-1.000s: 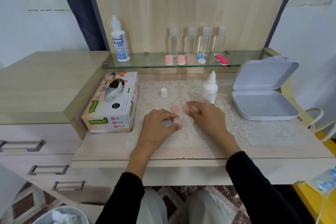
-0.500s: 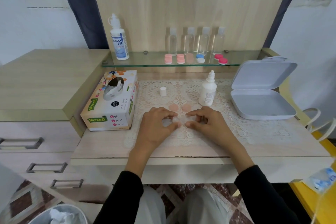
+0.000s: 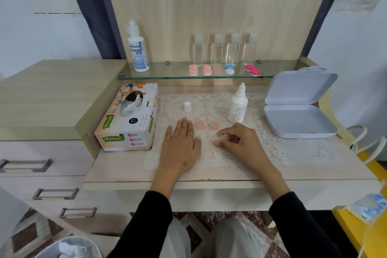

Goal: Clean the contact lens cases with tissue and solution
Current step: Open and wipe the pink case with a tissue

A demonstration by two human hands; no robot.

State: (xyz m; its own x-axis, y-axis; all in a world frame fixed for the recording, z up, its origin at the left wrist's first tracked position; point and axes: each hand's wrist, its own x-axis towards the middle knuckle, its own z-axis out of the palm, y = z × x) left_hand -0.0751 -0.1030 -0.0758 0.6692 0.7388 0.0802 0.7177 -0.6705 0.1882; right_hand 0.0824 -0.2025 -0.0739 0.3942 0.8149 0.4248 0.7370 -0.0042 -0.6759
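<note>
I am resting my left hand (image 3: 180, 146) flat on the lace mat (image 3: 282, 148), fingers straight, holding nothing. My right hand (image 3: 240, 142) is pinching the right end of the clear contact lens case (image 3: 206, 138) with curled index finger and thumb. The case is lying between both hands, just near of two pink caps (image 3: 199, 125). The solution bottle (image 3: 237, 109) is standing far-right of it, the tissue box (image 3: 127, 119) left.
</note>
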